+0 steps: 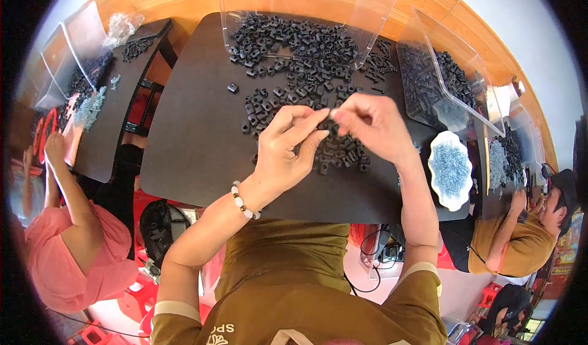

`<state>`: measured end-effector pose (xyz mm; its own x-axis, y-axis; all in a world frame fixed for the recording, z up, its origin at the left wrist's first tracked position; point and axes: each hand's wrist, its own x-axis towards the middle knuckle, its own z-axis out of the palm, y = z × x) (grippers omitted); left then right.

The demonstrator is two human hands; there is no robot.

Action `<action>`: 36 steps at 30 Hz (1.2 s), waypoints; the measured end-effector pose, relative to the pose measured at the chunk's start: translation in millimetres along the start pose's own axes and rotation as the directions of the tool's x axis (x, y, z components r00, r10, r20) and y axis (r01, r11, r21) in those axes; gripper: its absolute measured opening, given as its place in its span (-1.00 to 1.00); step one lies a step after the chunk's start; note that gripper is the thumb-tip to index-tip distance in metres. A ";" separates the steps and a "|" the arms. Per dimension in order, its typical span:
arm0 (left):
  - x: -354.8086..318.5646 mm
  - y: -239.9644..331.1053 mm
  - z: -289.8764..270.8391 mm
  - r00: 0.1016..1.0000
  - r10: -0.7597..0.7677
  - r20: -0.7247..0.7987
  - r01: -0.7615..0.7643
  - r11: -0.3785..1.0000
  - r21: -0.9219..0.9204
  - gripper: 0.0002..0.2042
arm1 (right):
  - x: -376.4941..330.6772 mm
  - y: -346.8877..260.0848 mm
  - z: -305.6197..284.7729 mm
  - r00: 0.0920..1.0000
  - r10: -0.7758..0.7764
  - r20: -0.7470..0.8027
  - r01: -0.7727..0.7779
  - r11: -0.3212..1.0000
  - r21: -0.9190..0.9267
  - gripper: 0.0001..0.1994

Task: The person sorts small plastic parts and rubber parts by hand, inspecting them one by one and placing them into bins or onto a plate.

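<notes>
My left hand (288, 144), with a beaded bracelet (240, 201) at its wrist, has its thumb and fingers pinched. My right hand (375, 126) is closed too, and its fingertips meet those of the left. Whatever sits between them is too small and covered to make out. Under both hands lies a loose heap of small black plastic parts (260, 106), each with a hole or slot. A white scalloped dish (434, 187) of tiny blue-grey clear pieces (451, 166) stands to the right of my right forearm.
A clear bin (226, 14) spills black parts at the back of the dark table (184, 136). Another clear bin (422, 94) of black parts stands right. At neighbouring tables work a person in pink (79, 253) and a person in a brown shirt (517, 241).
</notes>
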<state>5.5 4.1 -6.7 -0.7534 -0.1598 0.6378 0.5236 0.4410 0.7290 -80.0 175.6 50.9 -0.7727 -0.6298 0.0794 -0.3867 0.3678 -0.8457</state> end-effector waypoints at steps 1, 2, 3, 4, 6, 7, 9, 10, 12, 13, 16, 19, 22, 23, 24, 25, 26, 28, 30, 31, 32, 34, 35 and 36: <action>0.4 1.6 0.3 0.999 -0.032 -0.003 0.032 0.998 -0.046 -0.75 | -1.6 0.7 -3.4 0.988 -0.055 -0.146 0.048 0.998 -0.051 -0.81; 0.9 0.3 1.2 0.999 -0.033 -0.001 0.033 0.998 -0.048 -0.75 | -1.2 1.5 -9.4 0.927 -0.188 -0.324 0.172 0.982 -0.077 -0.87; 1.6 -0.8 1.3 0.999 -0.032 -0.009 0.031 0.999 -0.040 -0.75 | -3.7 -7.1 -19.3 0.831 -0.272 -0.485 0.161 0.953 -0.258 -0.93; 1.8 -1.4 2.0 0.999 -0.030 -0.016 0.029 0.999 -0.035 -0.75 | 0.6 -2.1 -32.5 0.676 -0.413 -0.611 0.217 0.903 -0.371 -0.94; 1.7 -1.1 1.6 1.000 -0.024 0.004 0.024 1.000 -0.009 -0.76 | -5.7 7.8 -67.9 0.389 -0.550 -0.739 -0.095 0.774 -0.626 -0.81; 1.7 -1.0 1.1 1.000 -0.016 0.020 0.016 1.000 0.019 -0.77 | -9.4 20.9 -89.1 0.322 -0.564 -0.761 -0.214 0.739 -0.639 -0.80; 0.8 -1.2 1.7 0.999 -0.015 0.036 0.015 1.000 0.013 -0.78 | -15.3 43.3 -116.6 0.333 -0.656 -0.678 -0.363 0.574 -0.734 -0.83; 0.7 -1.1 2.1 0.999 -0.014 0.050 0.013 1.000 0.008 -0.79 | -15.9 48.9 -121.9 0.348 -0.725 -0.594 -0.439 0.434 -0.787 -0.84; 0.9 -1.9 3.0 0.999 0.013 0.053 -0.013 1.000 -0.001 -0.78 | -13.0 49.5 -118.9 0.351 -0.731 -0.585 -0.350 0.477 -0.806 -0.85; 0.4 -2.5 3.3 0.998 0.037 0.050 -0.036 0.999 -0.008 -0.77 | -9.3 43.3 -111.6 0.355 -0.738 -0.574 -0.252 0.516 -0.819 -0.87; -0.3 -4.4 4.2 0.999 0.021 0.030 -0.021 1.000 -0.004 -0.77 | -2.1 27.8 -80.0 0.476 -0.723 -0.502 0.060 0.596 -0.801 -0.94; -0.7 -3.6 3.0 0.998 -0.054 0.034 0.055 0.998 -0.014 -0.78 | 6.2 26.5 -50.4 0.737 -0.617 -0.274 0.300 0.663 -0.686 -0.97; 0.5 -3.3 2.8 0.998 -0.057 0.038 0.058 0.998 -0.006 -0.79 | 12.2 41.4 -29.8 0.881 -0.470 -0.055 0.339 0.708 -0.619 -0.92; 0.9 -2.7 2.9 0.998 -0.057 0.036 0.057 0.998 -0.009 -0.79 | 12.3 48.4 -25.7 0.898 -0.440 -0.033 0.333 0.724 -0.604 -0.91; 0.7 -2.3 1.7 0.994 -0.092 0.056 0.091 0.996 0.010 -0.80 | 13.5 50.9 -21.0 0.912 -0.410 -0.007 0.329 0.741 -0.585 -0.91; 0.5 -2.2 0.8 0.989 -0.127 0.076 0.125 0.992 0.030 -0.81 | 14.2 51.9 -18.5 0.911 -0.412 -0.002 0.333 0.740 -0.584 -0.91; 0.2 -2.5 0.4 0.989 -0.129 0.072 0.127 0.991 0.031 -0.81 | 14.8 51.7 -15.7 0.919 -0.393 0.023 0.335 0.751 -0.568 -0.90; -0.2 -3.3 -0.4 0.982 -0.162 0.094 0.160 0.987 0.023 -0.81 | 15.5 50.1 -9.8 0.927 -0.372 0.049 0.335 0.762 -0.554 -0.89; -0.9 -4.7 -0.8 0.979 -0.174 0.101 0.172 0.985 0.032 -0.81 | 15.9 49.3 -5.1 0.937 -0.344 0.051 0.297 0.715 -0.632 -0.85; -1.2 -5.2 -0.5 0.976 -0.185 0.111 0.182 0.983 0.041 -0.81 | 16.2 50.0 -4.1 0.938 -0.343 0.052 0.296 0.715 -0.634 -0.85; -1.3 -5.5 -0.1 0.976 -0.185 0.111 0.182 0.983 0.039 -0.81 | 16.5 51.4 -3.0 0.941 -0.332 0.061 0.293 0.713 -0.637 -0.86; -1.2 -6.5 0.6 0.981 -0.167 0.099 0.164 0.986 0.038 -0.81 | 17.5 53.8 -2.1 0.943 -0.325 0.072 0.294 0.712 -0.638 -0.87; -1.2 -6.5 0.8 0.981 -0.168 0.097 0.165 0.986 0.039 -0.81 | 17.2 54.6 -2.1 0.941 -0.329 0.075 0.300 0.713 -0.634 -0.87; -1.2 -6.5 0.7 0.978 -0.181 0.104 0.177 0.983 0.041 -0.81 | 16.9 54.9 -2.0 0.940 -0.333 0.076 0.304 0.714 -0.631 -0.87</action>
<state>2.7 2.1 -12.4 -0.8727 -0.1446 0.4664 0.3650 0.4412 0.8198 -115.3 186.5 7.0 -0.5590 -0.7663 0.3166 -0.8286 0.5026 -0.2465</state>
